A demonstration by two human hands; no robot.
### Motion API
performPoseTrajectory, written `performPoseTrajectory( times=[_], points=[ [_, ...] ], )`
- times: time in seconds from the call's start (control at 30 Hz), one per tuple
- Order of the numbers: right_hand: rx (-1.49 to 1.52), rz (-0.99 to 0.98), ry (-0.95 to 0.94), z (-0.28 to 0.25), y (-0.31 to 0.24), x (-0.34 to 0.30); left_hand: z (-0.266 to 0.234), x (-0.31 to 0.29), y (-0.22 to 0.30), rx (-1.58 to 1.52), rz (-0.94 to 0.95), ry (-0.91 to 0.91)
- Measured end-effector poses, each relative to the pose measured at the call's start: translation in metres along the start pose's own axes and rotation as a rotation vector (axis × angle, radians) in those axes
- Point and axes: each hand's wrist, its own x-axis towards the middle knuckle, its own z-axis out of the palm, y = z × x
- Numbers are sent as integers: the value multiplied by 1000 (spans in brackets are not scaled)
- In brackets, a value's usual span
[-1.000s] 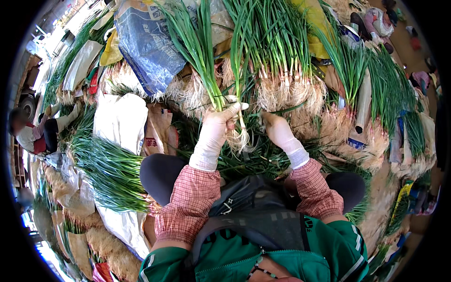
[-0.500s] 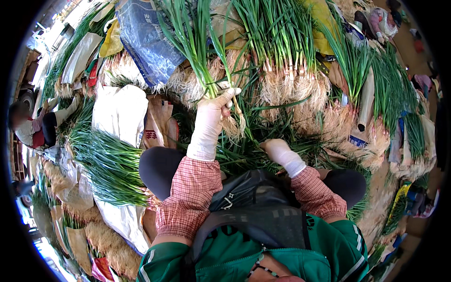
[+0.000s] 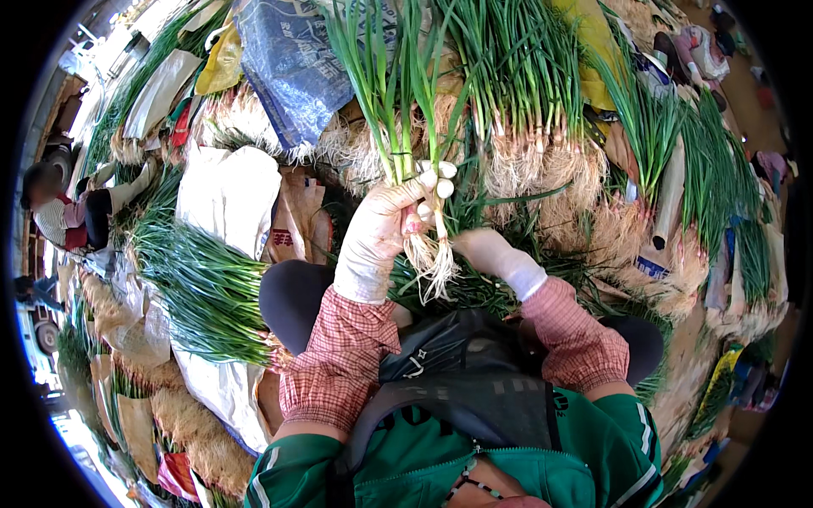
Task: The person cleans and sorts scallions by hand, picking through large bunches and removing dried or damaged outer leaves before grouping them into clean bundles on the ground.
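Observation:
My gloved left hand (image 3: 391, 212) is closed around a small bunch of green garlic (image 3: 398, 127), leaves pointing up and away from me. Pale, stringy roots and pinkish bulb ends hang below the fist. Just right of those roots is my gloved right hand (image 3: 489, 252), blurred, its fingers too smeared to make out. Under both hands lies a heap of loose green leaves (image 3: 500, 292). Beyond them, a thick row of green garlic (image 3: 525, 93) lies with its roots toward me.
A trimmed-looking bundle of green garlic (image 3: 207, 292) lies by my left knee, beside a white sack (image 3: 227, 199). A blue sack (image 3: 292, 72) partly covers plants ahead. More bundles line the right side. Other people sit at the far left (image 3: 72, 207) and far right (image 3: 694, 55).
My left hand has turned, and the held stalks have shifted right, with the roots now showing more fully. My right hand has moved slightly left and up, toward the roots.

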Motion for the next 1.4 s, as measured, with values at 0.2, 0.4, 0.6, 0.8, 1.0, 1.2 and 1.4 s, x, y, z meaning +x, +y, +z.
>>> performPoseTrajectory(
  times=[0.2,0.4,0.6,0.8,1.0,1.2,1.4],
  points=[
    [861,84,971,-131,-30,-38,-6,5,-5,253,-37,133],
    [323,31,973,-128,-29,-8,-17,14,-12,405,22,248],
    [614,178,542,-87,-13,-34,-7,16,-12,540,112,383],
    [755,52,826,-150,-41,7,-17,19,-23,694,6,388],
    [1369,-244,990,-117,19,-49,-18,17,-10,478,48,227],
    [840,237,708,-104,-51,-39,-15,27,-26,459,26,262],
    [140,321,771,-45,23,-21,-23,31,-7,437,143,387]
  ],
)
